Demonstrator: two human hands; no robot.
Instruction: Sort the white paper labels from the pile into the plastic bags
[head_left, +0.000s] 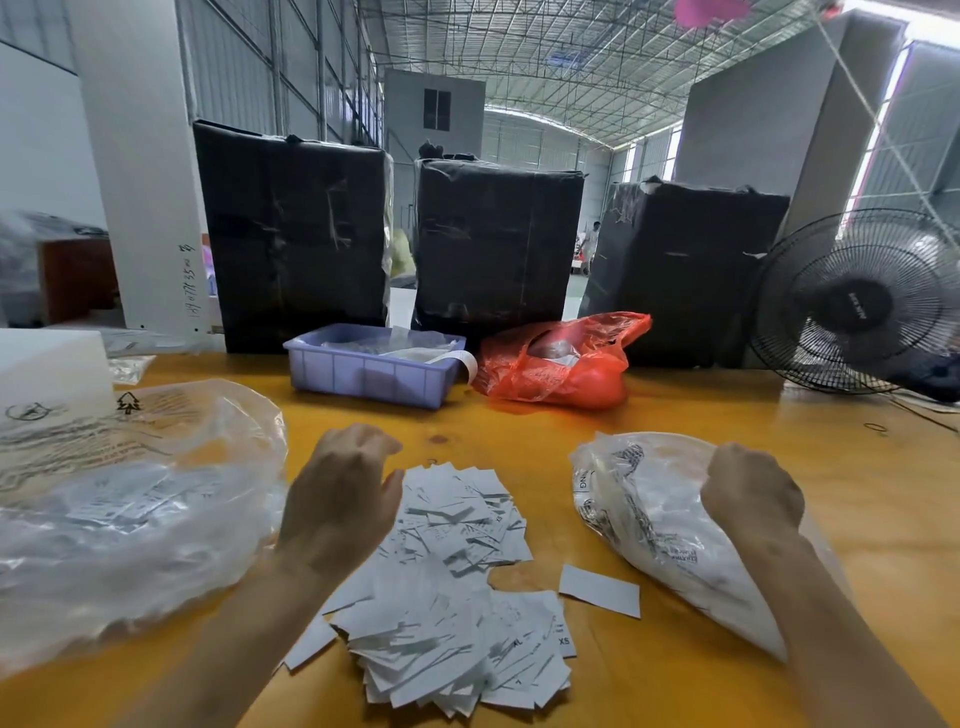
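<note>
The pile of white paper labels sprawls in the middle of the yellow table, right in front of the person. Over the pile's far left edge hangs the left hand, fingers curled under; whether it pinches a label, I cannot tell. Left of the pile bulges a big clear plastic bag with labels inside. Right of the pile lies a smaller printed bag, and the right hand is clenched on its near edge, gripping the plastic. One loose label sits between pile and small bag. Beyond the pile: a lilac bin, a red bag, a black fan.
</note>
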